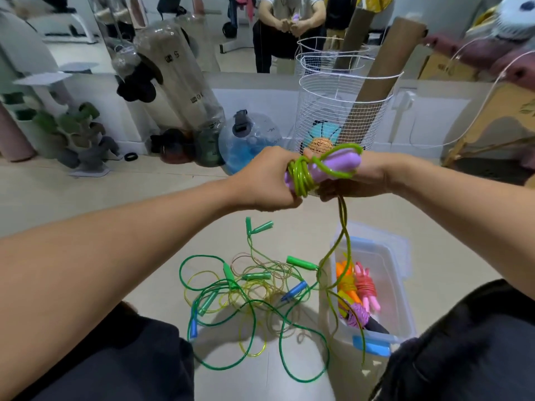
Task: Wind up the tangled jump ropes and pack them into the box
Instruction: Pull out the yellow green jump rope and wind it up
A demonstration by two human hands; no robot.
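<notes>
Mostly hidden: the fingers of both hands, tucked behind the bundle held at chest height. Left hand curled round the lower end of the purple handles, fingers clamped on them under several tight turns of glossy lime-green rope. Right hand gripping the upper end, fingers wrapped underneath and out of sight, one loose loop of the same rope arching over the rounded handle tips. Hard to tell whether one handle or two lie side by side.

Hanging from the bundle: a free length of translucent green cord, dropping past the near wall of the box and curling on the floor; its end lost against the dark trouser leg.

Box: clear plastic, rectangular, blue latch at the near rim, standing on the floor by the right knee. Inside, wound bundles in orange, pink-red and purple, partly masked by the hanging cord and the cloudy wall.

On the pale smooth floor between the knees, the tangled ropes: thin shiny cords in dark green, yellow and brownish tones, with tapered green and blue plastic handles, overlapped too densely to count.

Beyond, a white wire basket holding cardboard tubes, and tall clear bags with small print, blurred past reading.
</notes>
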